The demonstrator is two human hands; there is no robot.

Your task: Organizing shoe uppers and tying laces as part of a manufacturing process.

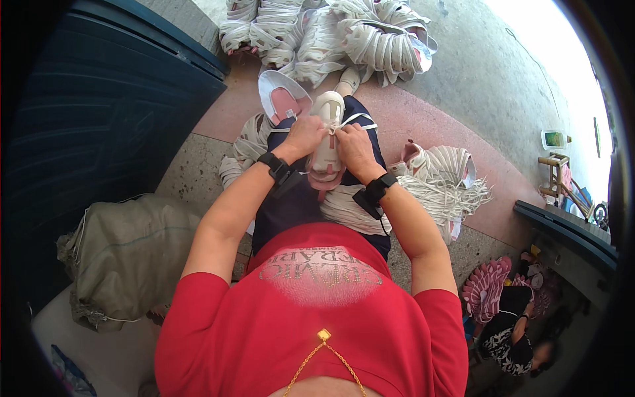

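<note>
Gripping thin white laces at the upper end of a cream moulded sandal with a pink sole [327, 149], the left hand [305, 135] and right hand [354, 147] met over the strap knot, both curled shut with fingertips pinched on the lace. The sandal lay lengthwise on the person's dark-trousered lap [294, 202], toe pointing away, between the two wrists, each wearing a black band. Judged from this pose, the tie would go best with even tension on both lace ends and the shoe kept steady against the thigh, so the knot seats centrally. A second matching sandal with a pink insole [283, 98] lay just beyond the left hand. Bundles of pale strapped sandals [331, 33] were heaped farther off on the floor, another pile [440, 175] near the right forearm, and a grey-green sack [126, 255] sat to the left.
</note>
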